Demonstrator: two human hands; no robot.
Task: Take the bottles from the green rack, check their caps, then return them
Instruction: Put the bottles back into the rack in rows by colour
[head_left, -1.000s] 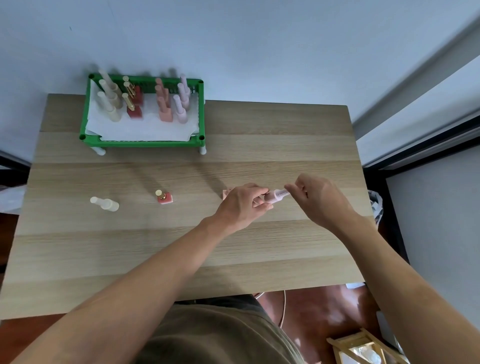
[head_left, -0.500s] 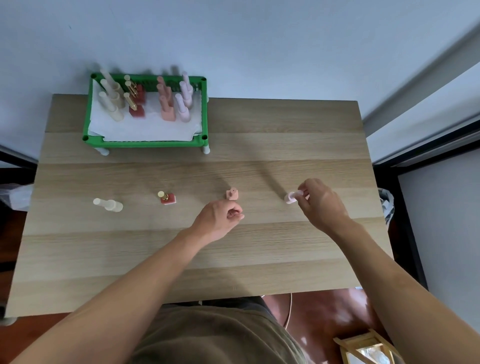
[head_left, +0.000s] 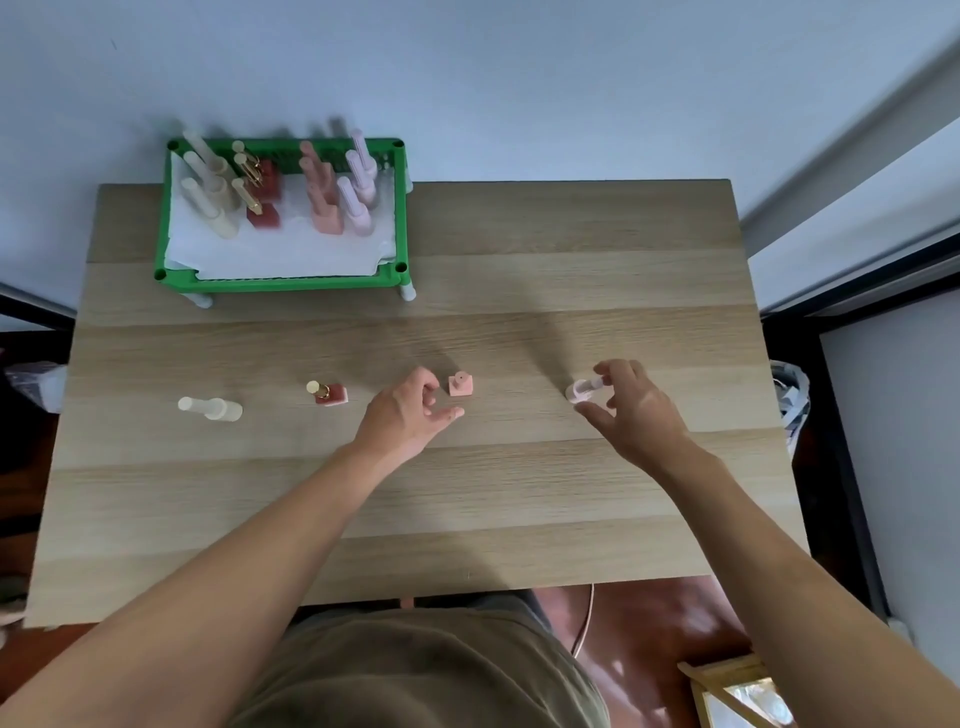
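The green rack (head_left: 280, 283) stands at the table's back left, lined with white paper, and holds several cream, red, salmon and pale pink bottles. Along the middle of the table stand a cream bottle (head_left: 210, 408), a red bottle with a gold cap (head_left: 327, 392), a salmon pink bottle (head_left: 461, 384) and a pale pink bottle (head_left: 581, 391). My left hand (head_left: 410, 413) hovers just left of the salmon bottle with loosely spread fingers and holds nothing. My right hand (head_left: 636, 410) is at the pale pink bottle's right, thumb and fingers spread around it.
The wooden table (head_left: 519, 493) sits against a pale wall. Its right edge borders a dark gap with a crumpled bag (head_left: 789, 395). A wooden crate (head_left: 737, 696) stands on the floor at the bottom right.
Both hands held the pale pink bottle together. The right hand then carried it right and set it on the table, and its fingers have spread. The left hand let go and drew back.
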